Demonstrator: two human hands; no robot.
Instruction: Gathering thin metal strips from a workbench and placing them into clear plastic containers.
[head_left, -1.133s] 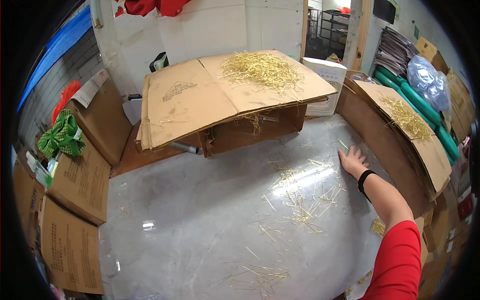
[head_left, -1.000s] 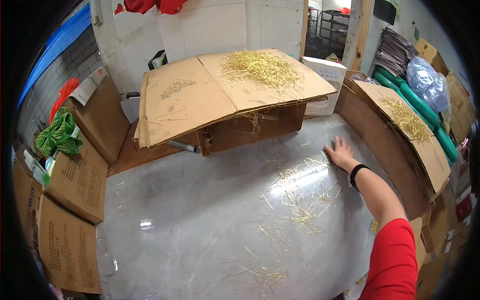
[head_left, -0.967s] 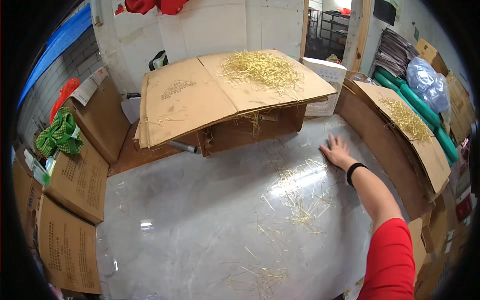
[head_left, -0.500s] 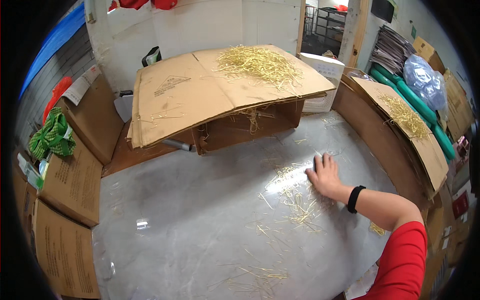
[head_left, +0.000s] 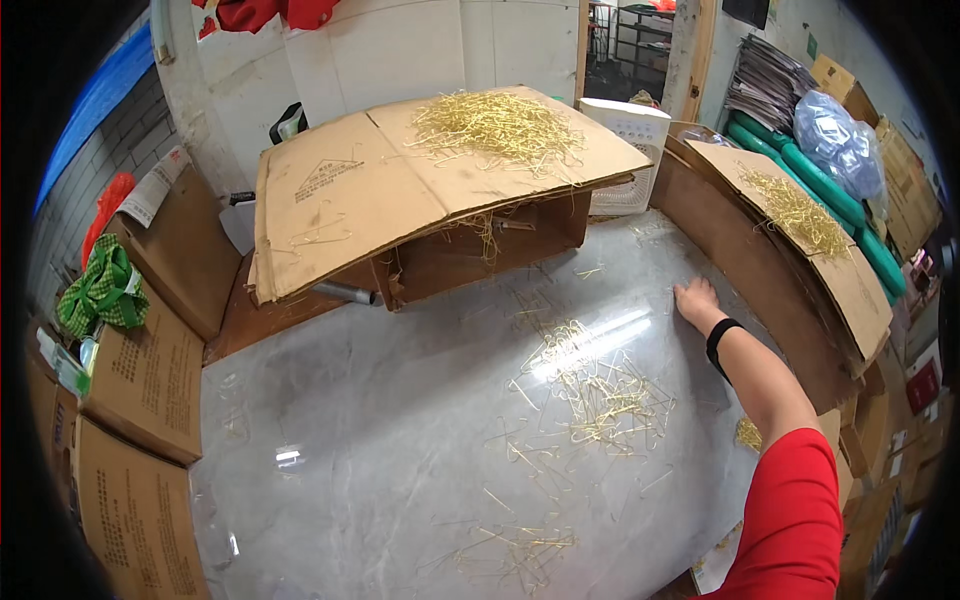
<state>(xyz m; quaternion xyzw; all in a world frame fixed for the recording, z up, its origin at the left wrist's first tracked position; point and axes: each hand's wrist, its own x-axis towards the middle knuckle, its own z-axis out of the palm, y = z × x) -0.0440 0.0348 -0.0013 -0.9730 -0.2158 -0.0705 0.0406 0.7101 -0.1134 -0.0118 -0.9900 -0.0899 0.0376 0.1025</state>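
Observation:
My right hand [head_left: 698, 300] reaches to the far right of the grey tabletop [head_left: 330, 430]. Its fingers are bent and slightly apart, with the tips down at the surface. Nothing shows in its grasp. A black band [head_left: 722, 338] circles the wrist. Nearer to me and left of the hand lies a loose spread of thin gold wire hooks [head_left: 610, 400]. A smaller scatter of the same hooks [head_left: 525, 550] lies by the near edge. My left hand is out of view.
A cardboard box [head_left: 480, 255] at the back carries a cardboard sheet [head_left: 340, 200] with a heap of gold hooks [head_left: 500, 130]. More hooks [head_left: 800, 215] lie on a cardboard ledge [head_left: 850, 290] at right. Cartons [head_left: 140, 520] line the left edge. A metal tube [head_left: 345, 292] lies beside the box.
My right hand has moved right and away from me, off the hooks. The central hooks now spread farther right. The whole view has shifted slightly.

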